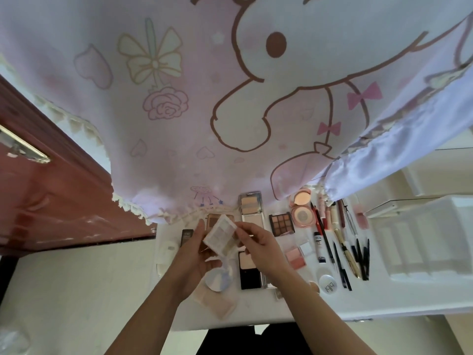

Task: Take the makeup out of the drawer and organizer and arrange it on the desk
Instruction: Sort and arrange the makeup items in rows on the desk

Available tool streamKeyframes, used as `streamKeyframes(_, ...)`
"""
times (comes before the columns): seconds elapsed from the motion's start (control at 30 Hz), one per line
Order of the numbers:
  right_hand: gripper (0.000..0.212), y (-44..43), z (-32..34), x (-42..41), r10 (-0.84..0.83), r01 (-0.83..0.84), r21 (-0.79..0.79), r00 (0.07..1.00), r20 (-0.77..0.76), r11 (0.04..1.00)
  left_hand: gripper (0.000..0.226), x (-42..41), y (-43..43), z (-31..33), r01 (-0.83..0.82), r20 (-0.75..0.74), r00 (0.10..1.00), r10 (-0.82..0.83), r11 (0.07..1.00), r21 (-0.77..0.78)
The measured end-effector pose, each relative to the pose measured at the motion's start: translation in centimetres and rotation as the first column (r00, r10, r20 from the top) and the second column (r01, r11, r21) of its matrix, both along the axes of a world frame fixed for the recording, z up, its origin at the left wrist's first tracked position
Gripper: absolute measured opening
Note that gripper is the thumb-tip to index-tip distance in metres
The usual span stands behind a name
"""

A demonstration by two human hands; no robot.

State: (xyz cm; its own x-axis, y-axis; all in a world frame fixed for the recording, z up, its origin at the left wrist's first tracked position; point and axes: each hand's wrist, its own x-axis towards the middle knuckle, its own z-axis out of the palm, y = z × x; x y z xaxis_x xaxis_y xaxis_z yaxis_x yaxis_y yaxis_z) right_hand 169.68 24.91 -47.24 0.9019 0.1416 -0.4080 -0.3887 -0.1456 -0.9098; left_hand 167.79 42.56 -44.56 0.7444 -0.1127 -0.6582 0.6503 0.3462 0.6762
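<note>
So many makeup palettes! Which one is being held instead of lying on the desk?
The pale whitish palette, gripped by the left hand and pinched by the right hand; the others, like the brown nine-pan palette, lie on the desk.

One view only: you wore the wide-angle camera on your head, facing forward and down onto the white desk (256, 311). Your forearms ran in from the bottom edge. Left hand (197, 254) and right hand (258, 247), both on a pale palette (221, 235), sat nearest the lens. A pink curtain (179, 124) filled the top half, and the edges bent fisheye.
</note>
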Motion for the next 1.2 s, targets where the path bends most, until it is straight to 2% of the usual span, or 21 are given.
streamKeyframes(0.07, 0.021, -0.6, 0.8, -0.1, 0.036, -0.036, -0.01, 0.998, 0.055, 0.999, 0.046, 0.3, -0.3, 1.1, 0.07, -0.026, 0.997, -0.074, 0.99, -0.126)
streamKeyframes(0.2, 0.021, -1.3, 2.2, 0.0, 0.065, -0.06, -0.046, 0.991, 0.121, 0.997, 0.041, 0.3, -0.1, 1.7, 0.093, -0.061, 0.991, -0.117, 0.947, -0.307)
streamKeyframes(0.33, 0.018, -2.0, 2.9, -0.7, 0.071, -0.049, -0.121, 0.981, 0.181, 0.991, 0.053, 0.1, -0.2, 1.4, 0.163, -0.018, 0.985, -0.174, 0.95, -0.267)
streamKeyframes(0.4, 0.018, -2.1, 3.5, -1.2, 0.053, -0.031, -0.118, 0.981, 0.188, 0.993, 0.063, -0.1, -0.5, 1.3, 0.191, 0.004, 0.98, -0.198, 0.936, -0.297)
streamKeyframes(0.5, 0.027, -2.5, 4.4, -1.9, 0.052, -0.033, -0.112, 0.984, 0.171, 0.993, 0.069, -0.2, -1.3, 1.5, 0.168, 0.039, 0.986, -0.164, 0.926, -0.338)
streamKeyframes(0.6, 0.057, -3.2, 4.9, -2.8, 0.113, -0.093, -0.176, 0.988, 0.107, 0.98, 0.083, 0.1, -1.8, 1.4, 0.11, 0.059, 0.994, -0.097, 0.95, -0.291)
streamKeyframes(0.67, 0.07, -3.5, 4.7, -3.1, 0.149, -0.134, -0.196, 0.987, 0.063, 0.971, 0.082, 0.3, -2.0, 1.3, 0.092, 0.095, 0.993, -0.073, 0.971, -0.221)
streamKeyframes(0.8, 0.065, -3.7, 4.0, -3.2, 0.116, -0.116, -0.07, 0.993, 0.009, 0.991, 0.083, 0.5, -2.3, 1.5, 0.098, 0.161, 0.984, -0.074, 0.984, -0.147)
streamKeyframes(0.9, 0.059, -3.5, 3.8, -3.3, 0.075, -0.074, -0.017, 0.997, 0.008, 0.997, 0.046, 0.5, -2.4, 1.6, 0.126, 0.205, 0.973, -0.106, 0.988, -0.084)
streamKeyframes(0.97, 0.051, -3.5, 3.9, -3.4, 0.05, -0.05, -0.033, 0.999, 0.016, 0.998, 0.033, 0.6, -2.4, 1.6, 0.134, 0.207, 0.971, -0.121, 0.99, -0.05)
streamKeyframes(1.07, 0.044, -3.4, 4.2, -3.3, 0.063, -0.061, -0.058, 0.997, 0.037, 0.996, 0.036, 0.6, -2.6, 1.8, 0.12, 0.199, 0.974, -0.11, 0.992, -0.038)
streamKeyframes(1.2, 0.063, -3.1, 4.1, -3.2, 0.014, -0.012, 0.086, 1.0, -0.027, 0.996, 0.047, 0.8, -2.5, 1.6, 0.082, 0.204, 0.976, -0.07, 0.995, -0.052)
